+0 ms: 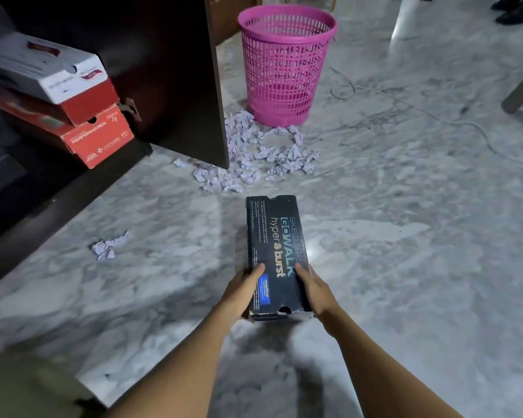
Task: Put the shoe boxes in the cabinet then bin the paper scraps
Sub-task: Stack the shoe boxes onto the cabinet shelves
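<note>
Black shoe box (277, 254) gripped at its near end by left hand (243, 289) and right hand (313, 289); marble floor (405, 236) beneath.

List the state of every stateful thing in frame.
black shoe box: lid closed, held in both hands
left hand: grips the box's left side
right hand: grips the box's right side
red box: closed, in the cabinet
white-lidded box: closed, stacked on the red box
cabinet door: open
pink bin: upright on the floor
paper scraps: crumpled, on the floor by the bin
</note>
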`<action>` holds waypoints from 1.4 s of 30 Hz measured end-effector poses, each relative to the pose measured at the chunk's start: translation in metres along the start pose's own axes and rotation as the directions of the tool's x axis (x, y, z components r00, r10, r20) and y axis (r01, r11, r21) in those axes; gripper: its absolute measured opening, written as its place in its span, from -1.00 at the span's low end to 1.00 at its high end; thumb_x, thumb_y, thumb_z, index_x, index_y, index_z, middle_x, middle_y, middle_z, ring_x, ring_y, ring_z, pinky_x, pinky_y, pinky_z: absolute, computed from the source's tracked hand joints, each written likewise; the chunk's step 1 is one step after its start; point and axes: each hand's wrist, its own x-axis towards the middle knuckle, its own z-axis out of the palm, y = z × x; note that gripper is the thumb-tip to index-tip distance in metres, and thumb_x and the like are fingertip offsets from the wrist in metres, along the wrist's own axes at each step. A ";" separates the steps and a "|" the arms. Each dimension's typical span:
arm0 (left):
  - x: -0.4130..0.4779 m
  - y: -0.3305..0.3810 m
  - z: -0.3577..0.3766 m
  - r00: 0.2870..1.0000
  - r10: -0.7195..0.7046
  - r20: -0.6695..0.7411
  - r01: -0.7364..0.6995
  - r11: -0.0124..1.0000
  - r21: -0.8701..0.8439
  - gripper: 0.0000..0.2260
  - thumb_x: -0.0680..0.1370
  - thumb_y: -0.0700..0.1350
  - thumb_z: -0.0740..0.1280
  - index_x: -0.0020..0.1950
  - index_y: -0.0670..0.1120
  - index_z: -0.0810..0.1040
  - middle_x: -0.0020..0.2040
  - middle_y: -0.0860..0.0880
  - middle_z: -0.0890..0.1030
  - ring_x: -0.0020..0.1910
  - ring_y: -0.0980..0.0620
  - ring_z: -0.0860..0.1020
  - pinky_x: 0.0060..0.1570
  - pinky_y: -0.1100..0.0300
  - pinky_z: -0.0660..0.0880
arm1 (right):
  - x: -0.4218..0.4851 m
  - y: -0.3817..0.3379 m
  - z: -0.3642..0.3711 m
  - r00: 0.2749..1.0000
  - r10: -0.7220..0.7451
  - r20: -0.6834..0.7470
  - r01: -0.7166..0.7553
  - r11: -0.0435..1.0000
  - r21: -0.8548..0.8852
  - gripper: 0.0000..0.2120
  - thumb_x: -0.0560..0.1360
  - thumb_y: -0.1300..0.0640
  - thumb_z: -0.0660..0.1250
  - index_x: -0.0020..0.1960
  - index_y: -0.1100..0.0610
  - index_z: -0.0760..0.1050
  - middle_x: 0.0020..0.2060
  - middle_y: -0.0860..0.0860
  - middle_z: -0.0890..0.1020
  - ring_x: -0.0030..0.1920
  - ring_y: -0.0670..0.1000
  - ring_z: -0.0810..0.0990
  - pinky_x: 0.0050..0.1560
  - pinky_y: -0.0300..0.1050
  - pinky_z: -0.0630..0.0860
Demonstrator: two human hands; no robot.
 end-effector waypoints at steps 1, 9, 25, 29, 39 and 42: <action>0.000 0.001 -0.001 1.000 -0.001 0.014 0.002 1.000 -0.020 -0.53 0.40 0.35 0.30 0.15 0.07 0.55 0.03 0.02 0.69 -0.01 -0.04 0.67 0.12 -0.05 0.57 | -0.003 -0.004 0.004 0.999 -0.034 0.042 0.033 0.999 0.007 -0.72 0.59 -0.11 0.26 0.27 -0.11 0.50 0.12 -0.04 0.67 0.06 -0.03 0.67 -0.13 -0.25 0.58; -0.022 0.028 -0.024 0.974 0.074 -0.216 -0.138 0.945 -0.295 -0.51 0.33 0.23 0.46 0.09 -0.03 0.50 -0.05 -0.07 0.70 -0.11 -0.08 0.69 -0.08 -0.08 0.64 | -0.015 -0.068 0.032 0.936 -0.237 0.261 0.234 0.971 0.045 -0.69 0.60 0.14 0.27 0.32 -0.08 0.48 0.13 -0.03 0.68 0.09 -0.01 0.67 -0.11 -0.24 0.58; -0.134 0.198 -0.165 0.707 0.385 -0.593 -0.666 0.645 -0.374 -0.69 0.37 0.09 0.42 0.03 0.01 0.47 -0.04 -0.07 0.67 -0.14 -0.02 0.65 -0.09 0.04 0.60 | -0.071 -0.290 0.124 0.525 -0.579 0.624 0.626 0.759 0.178 -0.51 0.60 0.22 0.23 0.46 -0.16 0.34 0.25 -0.10 0.61 0.26 -0.02 0.58 0.30 -0.04 0.47; -0.166 0.258 -0.198 0.653 0.422 -0.629 -0.728 0.579 -0.368 -0.49 0.17 0.21 0.45 0.06 0.05 0.54 -0.02 -0.08 0.70 0.00 -0.14 0.67 0.10 -0.17 0.57 | -0.092 -0.354 0.138 0.393 -0.652 0.648 0.726 0.653 0.217 -0.48 0.54 0.04 0.27 0.45 -0.29 0.30 0.31 -0.12 0.57 0.30 0.00 0.56 0.37 0.15 0.39; -0.238 0.425 -0.296 0.566 0.533 -0.629 -0.812 0.492 -0.314 -0.45 0.24 0.23 0.39 0.17 0.03 0.59 0.00 -0.07 0.72 -0.09 -0.10 0.71 -0.22 -0.02 0.65 | -0.133 -0.506 0.207 0.166 -0.882 0.441 0.884 0.331 0.330 -0.54 0.52 -0.11 0.27 0.38 0.00 0.45 0.16 -0.09 0.66 0.18 -0.08 0.62 0.20 -0.08 0.48; -0.261 0.466 -0.321 0.598 0.541 -0.592 -0.788 0.532 -0.310 -0.56 0.36 0.19 0.40 0.14 -0.01 0.59 -0.14 -0.02 0.72 -0.37 0.04 0.68 -0.46 0.18 0.56 | -0.143 -0.556 0.236 0.202 -0.895 0.398 0.859 0.357 0.366 -0.61 0.55 -0.14 0.27 0.30 0.00 0.52 0.16 -0.05 0.67 0.19 -0.03 0.63 0.28 0.04 0.48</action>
